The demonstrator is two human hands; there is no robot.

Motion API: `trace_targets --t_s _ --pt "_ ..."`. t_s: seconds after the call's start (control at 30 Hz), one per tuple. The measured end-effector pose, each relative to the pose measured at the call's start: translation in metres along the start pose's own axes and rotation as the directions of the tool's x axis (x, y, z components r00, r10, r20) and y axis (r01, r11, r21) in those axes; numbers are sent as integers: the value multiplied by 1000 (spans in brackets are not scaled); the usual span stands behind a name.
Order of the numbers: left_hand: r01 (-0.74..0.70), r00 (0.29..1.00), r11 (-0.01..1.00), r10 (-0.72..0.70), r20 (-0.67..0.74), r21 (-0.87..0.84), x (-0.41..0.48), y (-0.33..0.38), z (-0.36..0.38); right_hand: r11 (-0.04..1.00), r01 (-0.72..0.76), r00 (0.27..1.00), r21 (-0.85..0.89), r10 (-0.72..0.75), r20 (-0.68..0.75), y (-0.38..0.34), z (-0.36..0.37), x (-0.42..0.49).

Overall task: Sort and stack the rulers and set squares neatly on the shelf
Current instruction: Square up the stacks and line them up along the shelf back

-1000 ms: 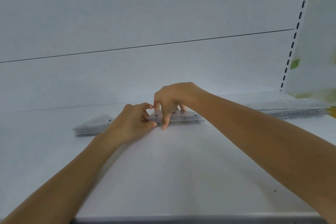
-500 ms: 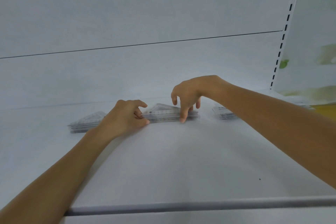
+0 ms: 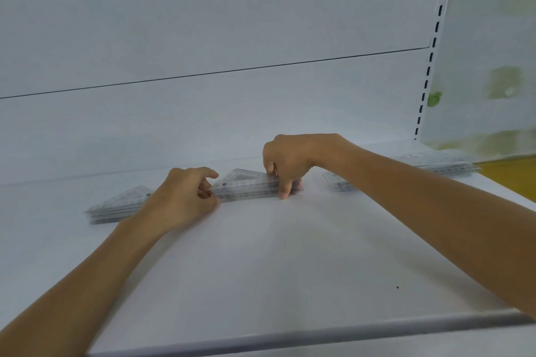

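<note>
Clear plastic set squares (image 3: 246, 184) lie stacked mid-way along the shelf (image 3: 261, 255), left hand (image 3: 182, 197) and right hand (image 3: 287, 162) each pinching one end with curled fingers; left stack (image 3: 116, 207) and right stack (image 3: 435, 168) appear finished, leaving final alignment.

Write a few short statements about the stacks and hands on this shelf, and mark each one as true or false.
1. The left hand and right hand both hold the middle stack. True.
2. The left stack is lifted in the air. False: it lies on the shelf.
3. Three stacks lie on the shelf. True.
4. The right hand holds the right stack. False: that stack lies untouched; the hand is at the middle stack.
</note>
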State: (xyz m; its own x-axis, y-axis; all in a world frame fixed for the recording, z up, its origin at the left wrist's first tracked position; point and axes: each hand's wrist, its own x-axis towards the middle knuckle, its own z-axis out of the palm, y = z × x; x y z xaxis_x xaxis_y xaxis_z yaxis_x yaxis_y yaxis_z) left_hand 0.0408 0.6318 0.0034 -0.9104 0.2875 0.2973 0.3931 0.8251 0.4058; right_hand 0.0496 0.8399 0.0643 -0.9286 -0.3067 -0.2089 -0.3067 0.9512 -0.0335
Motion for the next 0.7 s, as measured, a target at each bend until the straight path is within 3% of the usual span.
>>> trace_targets --t_s 0.27,0.47,0.6,0.7 --pt "-2 999 999 -1 51 50 2 0 1 998 28 1000 -51 -28 5 4 3 10" --pt "33 995 994 -42 91 100 -7 18 -5 993 51 998 105 -49 -26 21 1 2" --pt "-98 990 984 112 -85 149 -12 46 -15 973 87 986 216 -54 -156 50 -15 -25" --pt "-223 971 970 230 -66 101 -10 83 -12 975 42 980 217 3 -201 79 -23 -47"
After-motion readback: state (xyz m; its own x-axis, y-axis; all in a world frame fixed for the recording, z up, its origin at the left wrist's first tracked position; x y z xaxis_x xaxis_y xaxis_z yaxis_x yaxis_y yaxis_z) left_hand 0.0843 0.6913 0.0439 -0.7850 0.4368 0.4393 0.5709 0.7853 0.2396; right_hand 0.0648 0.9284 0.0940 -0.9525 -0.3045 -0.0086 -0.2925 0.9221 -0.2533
